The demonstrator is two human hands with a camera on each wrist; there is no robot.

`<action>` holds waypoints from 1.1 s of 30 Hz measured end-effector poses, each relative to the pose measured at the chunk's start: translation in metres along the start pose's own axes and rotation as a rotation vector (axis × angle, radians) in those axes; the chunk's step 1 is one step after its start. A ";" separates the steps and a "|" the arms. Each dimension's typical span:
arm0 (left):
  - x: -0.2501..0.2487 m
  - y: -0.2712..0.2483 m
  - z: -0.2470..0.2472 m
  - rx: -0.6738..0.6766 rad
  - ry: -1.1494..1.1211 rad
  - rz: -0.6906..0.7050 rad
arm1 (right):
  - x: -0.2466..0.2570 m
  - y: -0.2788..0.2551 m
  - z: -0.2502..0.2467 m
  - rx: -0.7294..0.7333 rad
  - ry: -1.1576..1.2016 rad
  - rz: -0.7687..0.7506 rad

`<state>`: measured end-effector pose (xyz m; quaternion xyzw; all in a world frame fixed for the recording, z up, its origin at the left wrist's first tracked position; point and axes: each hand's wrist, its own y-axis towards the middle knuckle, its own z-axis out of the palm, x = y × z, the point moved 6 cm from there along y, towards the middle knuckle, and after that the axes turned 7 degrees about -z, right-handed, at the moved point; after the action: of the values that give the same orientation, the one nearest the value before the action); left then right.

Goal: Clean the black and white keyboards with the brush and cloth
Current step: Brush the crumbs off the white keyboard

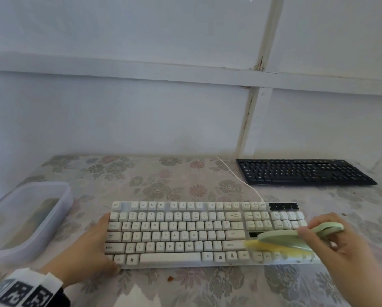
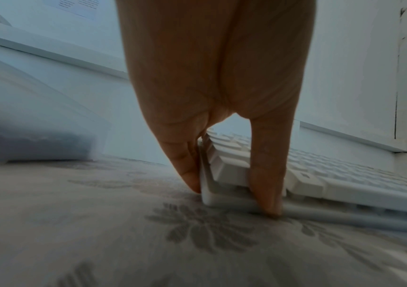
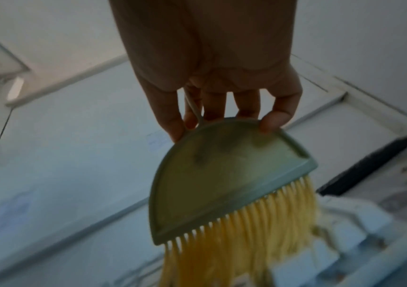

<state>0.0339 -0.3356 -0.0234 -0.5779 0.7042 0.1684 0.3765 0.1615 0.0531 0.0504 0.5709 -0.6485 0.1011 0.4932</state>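
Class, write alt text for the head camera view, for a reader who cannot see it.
A right hand sweeps a green brush with yellow bristles over the right end of a white keyboard, while the left hand steadies its left end. A black keyboard lies behind on the floral tablecloth, and a clear tub sits at left.

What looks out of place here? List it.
A small reddish-brown crumb lies on the floral tablecloth just in front of the white keyboard. The paint is cracked at the wall-frame joint. Nothing else stands out.
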 end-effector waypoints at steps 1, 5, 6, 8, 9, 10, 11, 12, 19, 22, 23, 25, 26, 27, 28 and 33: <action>0.000 0.000 0.000 0.003 -0.004 0.006 | 0.000 0.000 -0.002 -0.007 -0.012 0.003; 0.002 0.002 0.000 0.001 0.005 -0.007 | 0.007 0.001 -0.006 -0.032 -0.008 -0.011; 0.002 0.002 0.000 0.003 0.002 -0.010 | 0.008 0.000 -0.005 -0.028 0.002 -0.017; 0.001 0.002 0.001 0.009 -0.007 -0.006 | 0.004 -0.002 -0.001 0.005 -0.007 -0.004; 0.002 0.002 0.001 0.014 -0.016 -0.008 | 0.003 -0.003 0.000 0.022 -0.038 -0.002; 0.003 0.003 0.001 0.019 -0.025 -0.013 | 0.000 -0.004 -0.001 0.031 -0.087 0.004; 0.004 0.003 0.001 0.024 -0.034 -0.017 | -0.002 -0.004 -0.003 0.030 -0.145 0.003; 0.004 0.003 0.001 0.029 -0.043 -0.017 | -0.002 -0.003 -0.008 0.013 -0.212 0.001; 0.008 0.005 0.001 0.045 -0.060 -0.020 | 0.004 -0.005 -0.030 -0.150 -0.194 -0.066; 0.008 0.005 0.001 0.041 -0.049 -0.031 | 0.002 -0.006 -0.028 -0.160 -0.202 -0.060; 0.009 0.004 0.001 0.039 -0.049 -0.036 | -0.001 -0.007 -0.030 -0.182 -0.197 -0.048; 0.008 0.004 0.002 0.034 -0.049 -0.037 | -0.006 -0.007 -0.035 -0.214 -0.184 -0.027; 0.008 0.004 0.002 0.035 -0.047 -0.038 | -0.007 -0.007 -0.035 -0.211 -0.175 -0.028; 0.009 0.004 0.002 0.036 -0.045 -0.045 | -0.009 -0.008 -0.033 -0.187 -0.162 -0.034; 0.010 0.005 0.001 0.037 -0.048 -0.048 | -0.009 -0.009 -0.029 -0.149 -0.158 -0.044; 0.015 0.006 0.001 0.030 -0.026 -0.056 | -0.019 -0.008 -0.032 -0.032 -0.366 -0.056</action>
<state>0.0282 -0.3438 -0.0355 -0.5895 0.6851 0.1546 0.3990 0.1826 0.0844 0.0482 0.5896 -0.7129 -0.0287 0.3787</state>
